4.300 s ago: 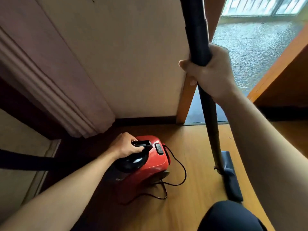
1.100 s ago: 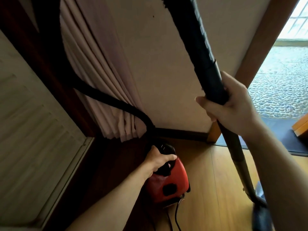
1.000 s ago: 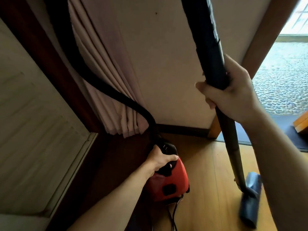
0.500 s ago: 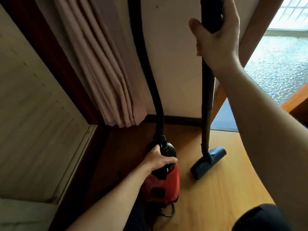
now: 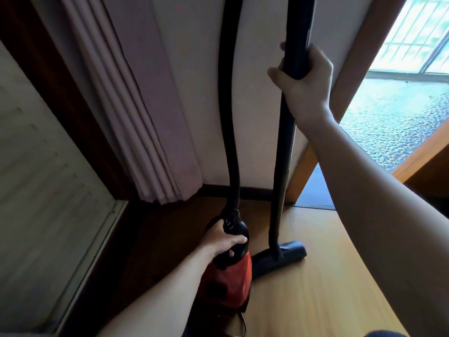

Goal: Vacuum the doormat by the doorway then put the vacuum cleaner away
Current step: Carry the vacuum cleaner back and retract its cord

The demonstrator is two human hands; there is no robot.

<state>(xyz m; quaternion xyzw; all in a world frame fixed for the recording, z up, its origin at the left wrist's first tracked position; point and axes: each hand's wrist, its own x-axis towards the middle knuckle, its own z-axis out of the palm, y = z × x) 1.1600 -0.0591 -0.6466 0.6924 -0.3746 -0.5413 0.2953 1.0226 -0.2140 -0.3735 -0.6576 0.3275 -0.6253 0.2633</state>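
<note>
A pale curtain (image 5: 145, 105) hangs in the corner. Below it the left hand (image 5: 222, 239) curls round the black handle (image 5: 234, 228) of the red vacuum cleaner (image 5: 228, 280), low by the wall (image 5: 257, 105). Its hose (image 5: 230, 117) runs up the wall. The brush head (image 5: 279, 258) sits on the wooden floor (image 5: 315, 300) just beside the vacuum cleaner. The right hand (image 5: 303, 79) wraps round the upright tube (image 5: 284, 154), near the doorway (image 5: 388, 122).

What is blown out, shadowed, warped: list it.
Head view: the barred window glares near white; head view: the red canister vacuum cleaner under the left hand sits in shadow, slightly soft; head view: verticals fan apart, pale pleated curtain leaning left, wooden door frame leaning right.
</note>
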